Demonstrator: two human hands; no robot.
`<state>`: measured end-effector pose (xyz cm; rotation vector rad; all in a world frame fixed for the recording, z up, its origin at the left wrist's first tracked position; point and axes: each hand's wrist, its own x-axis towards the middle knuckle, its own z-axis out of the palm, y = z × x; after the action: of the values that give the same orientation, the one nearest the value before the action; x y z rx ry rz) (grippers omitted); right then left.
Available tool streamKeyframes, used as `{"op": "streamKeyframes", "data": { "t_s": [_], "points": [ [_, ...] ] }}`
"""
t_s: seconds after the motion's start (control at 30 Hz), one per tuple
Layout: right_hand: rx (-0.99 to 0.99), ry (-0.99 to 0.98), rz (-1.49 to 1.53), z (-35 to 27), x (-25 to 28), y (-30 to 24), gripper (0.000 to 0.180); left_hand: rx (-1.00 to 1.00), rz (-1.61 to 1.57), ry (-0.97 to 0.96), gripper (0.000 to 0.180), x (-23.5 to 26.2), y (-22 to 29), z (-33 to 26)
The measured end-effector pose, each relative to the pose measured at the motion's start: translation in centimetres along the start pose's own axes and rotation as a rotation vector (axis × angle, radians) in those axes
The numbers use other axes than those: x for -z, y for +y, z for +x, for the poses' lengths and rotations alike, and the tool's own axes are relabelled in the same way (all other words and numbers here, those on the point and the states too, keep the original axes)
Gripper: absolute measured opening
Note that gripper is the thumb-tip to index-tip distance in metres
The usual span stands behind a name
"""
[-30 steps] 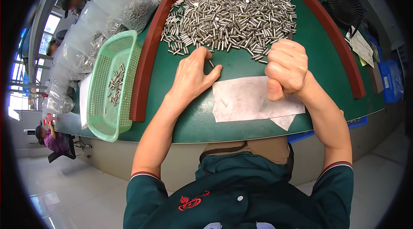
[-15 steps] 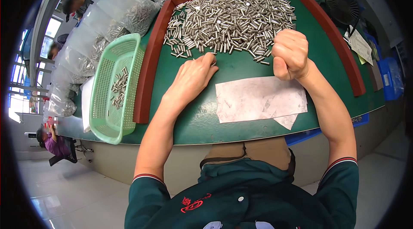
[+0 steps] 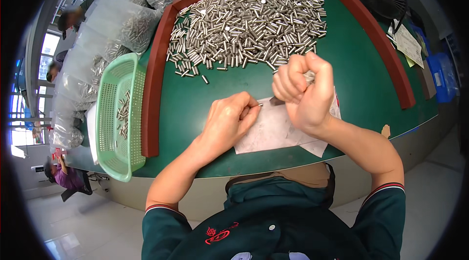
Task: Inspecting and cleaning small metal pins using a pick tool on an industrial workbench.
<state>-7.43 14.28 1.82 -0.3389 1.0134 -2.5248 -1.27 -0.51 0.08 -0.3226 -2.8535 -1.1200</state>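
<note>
Bright windows (image 3: 49,45) stand at left, above a black chair (image 3: 69,194) and glossy pale floor (image 3: 105,216).

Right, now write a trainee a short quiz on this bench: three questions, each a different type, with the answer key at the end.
1. Short answer: What is the left hand holding at the tips of its thumb and forefinger?
2. True or false: The light green basket stands on the person's left, outside the red-brown frame.
3. Fill in the colour: The big pile of metal pins lies on a ____ tabletop.

Key:
1. A small metal pin.
2. True.
3. Green.
</note>
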Motion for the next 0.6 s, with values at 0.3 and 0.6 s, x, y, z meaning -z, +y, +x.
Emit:
{"op": "streamKeyframes", "data": {
  "t_s": [0.3,0.6],
  "points": [
    [-0.048,0.058,0.007,0.3,0.2,1.2,0.042,0.054,0.011,0.033,0.01,-0.2,0.4,0.2],
    [-0.039,0.073,-0.01,0.4,0.1,1.4,0.042,0.048,0.014,0.029,0.009,-0.1,0.3,0.1]
  ]
}}
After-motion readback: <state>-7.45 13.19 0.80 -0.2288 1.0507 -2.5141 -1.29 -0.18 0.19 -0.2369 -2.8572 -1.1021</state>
